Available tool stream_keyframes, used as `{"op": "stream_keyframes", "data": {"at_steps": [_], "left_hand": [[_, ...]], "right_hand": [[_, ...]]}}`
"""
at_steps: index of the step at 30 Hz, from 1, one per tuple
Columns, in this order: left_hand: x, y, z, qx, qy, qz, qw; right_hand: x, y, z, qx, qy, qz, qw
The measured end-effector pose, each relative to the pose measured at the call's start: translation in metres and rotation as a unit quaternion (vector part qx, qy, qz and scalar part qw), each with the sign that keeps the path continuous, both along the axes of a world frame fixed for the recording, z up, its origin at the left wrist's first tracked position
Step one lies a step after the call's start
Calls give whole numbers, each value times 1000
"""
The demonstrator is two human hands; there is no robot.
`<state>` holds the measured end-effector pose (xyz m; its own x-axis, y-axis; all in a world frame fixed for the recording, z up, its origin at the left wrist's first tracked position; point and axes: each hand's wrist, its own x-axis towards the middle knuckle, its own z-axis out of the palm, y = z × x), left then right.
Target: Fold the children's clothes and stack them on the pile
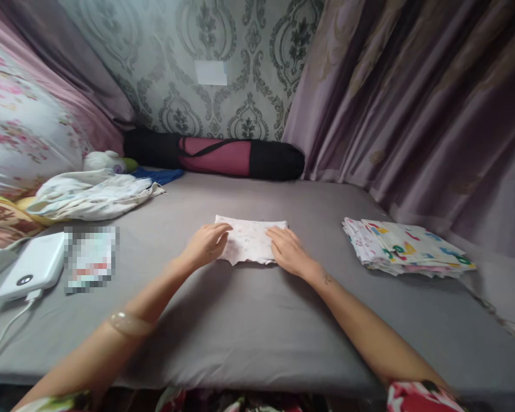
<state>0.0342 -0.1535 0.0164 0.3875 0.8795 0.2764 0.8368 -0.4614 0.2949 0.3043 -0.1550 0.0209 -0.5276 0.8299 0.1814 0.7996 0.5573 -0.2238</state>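
Note:
A small folded white cloth with a faint pink print (249, 239) lies flat on the grey bed sheet (249, 320) in the middle. My left hand (206, 244) rests on its left end with the fingers curled over the edge. My right hand (288, 250) presses flat on its right end. A stack of folded cloths with coloured prints (405, 247) sits on the sheet to the right, apart from both hands.
A heap of loose white cloth (90, 195) lies at the back left beside a floral pillow (23, 131). A white power bank with cable (32, 266) and a blurred card (89, 258) lie at left. A black-and-maroon roll bag (223, 155) lies against the wall. Curtains hang at right.

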Motion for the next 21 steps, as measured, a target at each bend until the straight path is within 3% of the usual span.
{"op": "stream_keyframes", "data": {"at_steps": [5, 11, 15, 21], "left_hand": [[40, 27, -19, -12, 100, -6, 995], [43, 37, -39, -53, 129, 28, 990], [42, 38, -41, -67, 122, 34, 990], [38, 41, -32, -69, 131, 13, 989]], "right_hand": [[-51, 21, -10, -36, -33, -24, 999], [-58, 32, -29, -84, -38, -43, 995], [-58, 33, -30, -94, -36, -47, 994], [-52, 39, -22, -134, -33, -23, 990]]}}
